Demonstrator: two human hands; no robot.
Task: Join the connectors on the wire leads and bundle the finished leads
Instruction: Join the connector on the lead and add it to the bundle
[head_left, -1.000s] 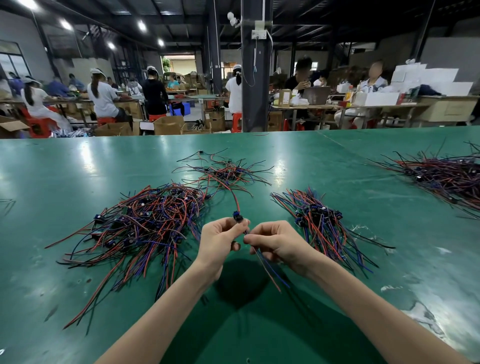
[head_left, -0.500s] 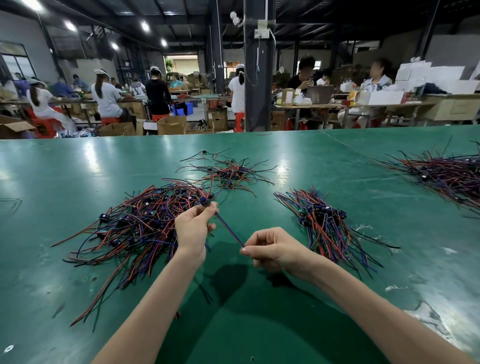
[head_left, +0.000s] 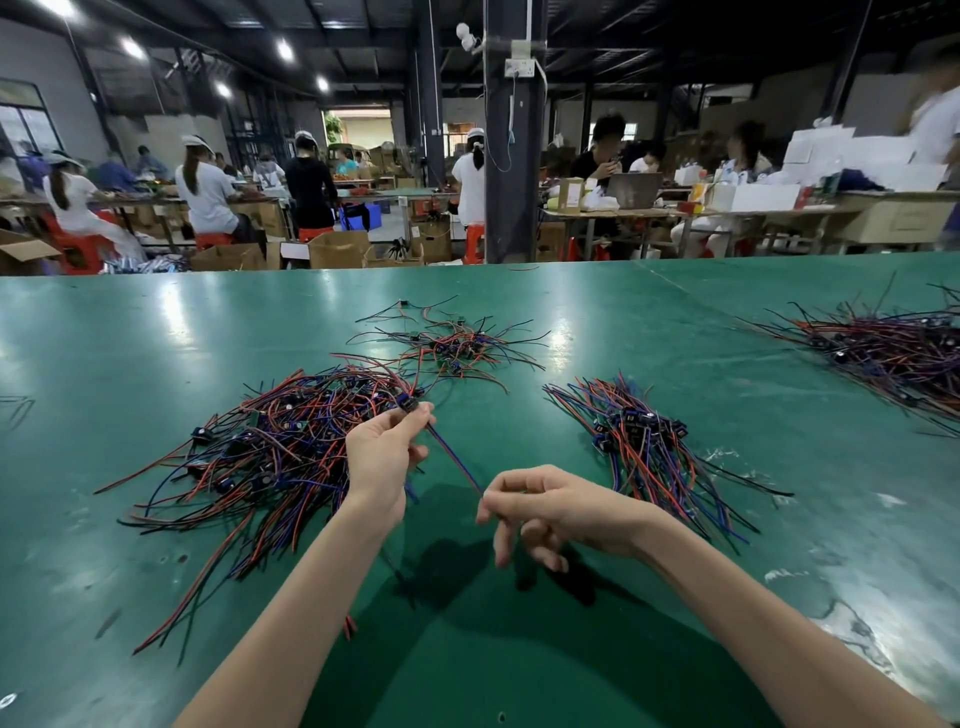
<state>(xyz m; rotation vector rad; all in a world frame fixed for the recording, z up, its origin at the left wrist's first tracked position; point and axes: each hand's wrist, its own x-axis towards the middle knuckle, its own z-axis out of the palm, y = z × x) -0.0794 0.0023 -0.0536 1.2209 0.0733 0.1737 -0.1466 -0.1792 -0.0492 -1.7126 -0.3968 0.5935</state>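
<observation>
The left hand (head_left: 383, 460) pinches a small dark blue plastic connector (head_left: 408, 402) between thumb and fingertips, just over the near right edge of a large loose pile of red, blue and black wire leads (head_left: 260, 447). From that connector a thin blue-and-red wire lead (head_left: 451, 452) runs taut to the right hand (head_left: 553, 512), whose thumb and forefinger pinch its near end; the other 3 fingers hang loosely curled. The 2 hands are apart, joined only by this lead. On the glossy green table (head_left: 519, 649), a tighter heap of leads with connectors (head_left: 641, 441) lies right of the hands, a small sparse tangle (head_left: 452, 345) lies farther off, and another pile (head_left: 893, 353) lies far right.
</observation>
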